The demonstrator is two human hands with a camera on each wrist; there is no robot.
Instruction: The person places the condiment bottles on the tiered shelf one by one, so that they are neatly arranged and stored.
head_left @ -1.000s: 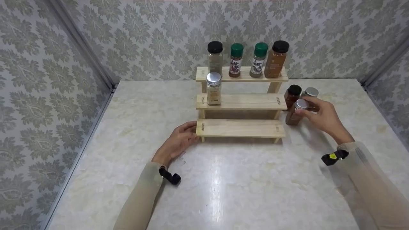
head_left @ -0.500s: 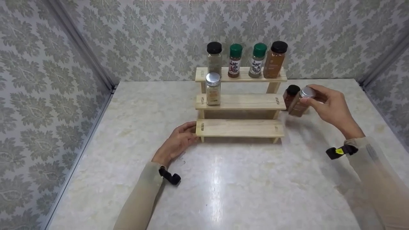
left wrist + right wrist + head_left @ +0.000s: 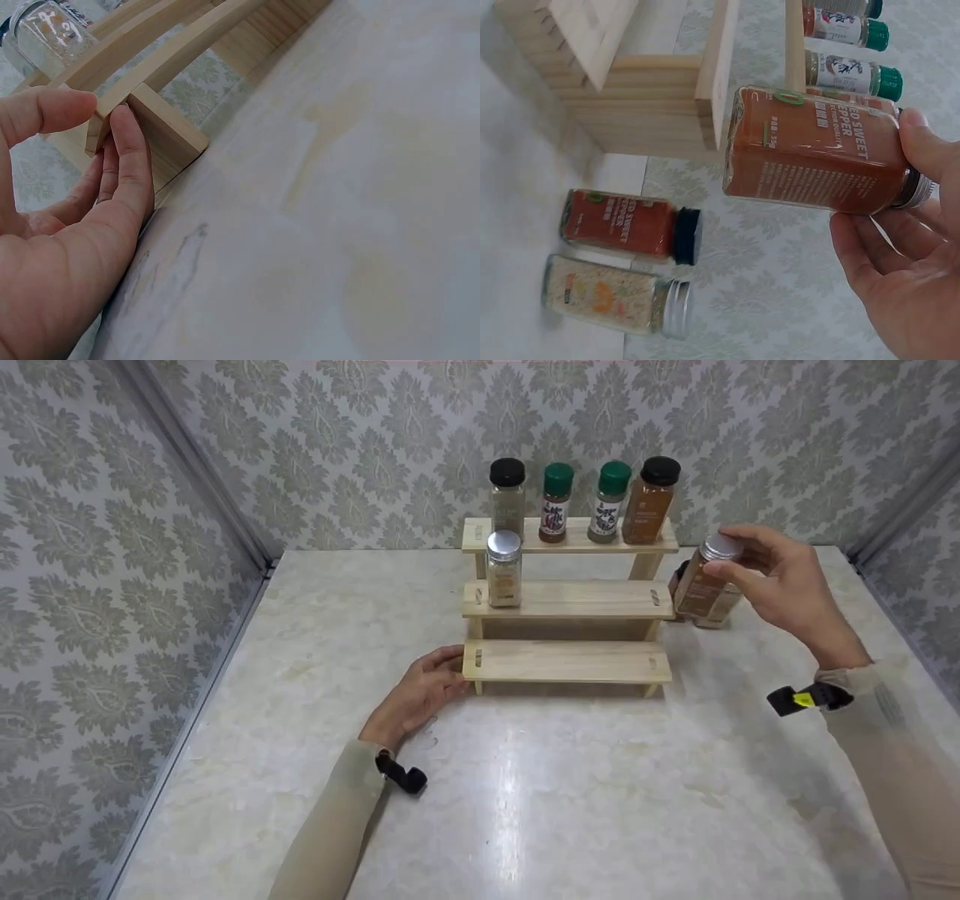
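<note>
My right hand [image 3: 787,589] pinches a spice jar of red-brown powder by its silver lid, thumb on one side and fingers on the other. The jar [image 3: 817,150] is raised off the table and slightly tilted, right of the stepped wooden rack [image 3: 570,661]. Its label reads "sweet pepper" in part. At the lowest shelf's left end, my left hand [image 3: 420,690] grips the wood, thumb at the board's edge and fingers tucked under it. On the middle shelf's left side stands a silver-lidded jar [image 3: 504,574] of pale contents.
The top shelf bears two black-capped jars, one greyish [image 3: 508,502] and one orange [image 3: 651,502], and two green-capped bottles [image 3: 555,506] between them. On the table right of the rack stand a dark-capped red jar [image 3: 622,225] and a silver-lidded pale jar [image 3: 604,296]. Patterned walls surround the table.
My right hand has lifted the red-brown spice jar off the table, moving it up and back past the two standing jars. My left hand has kept its place on the rack.
</note>
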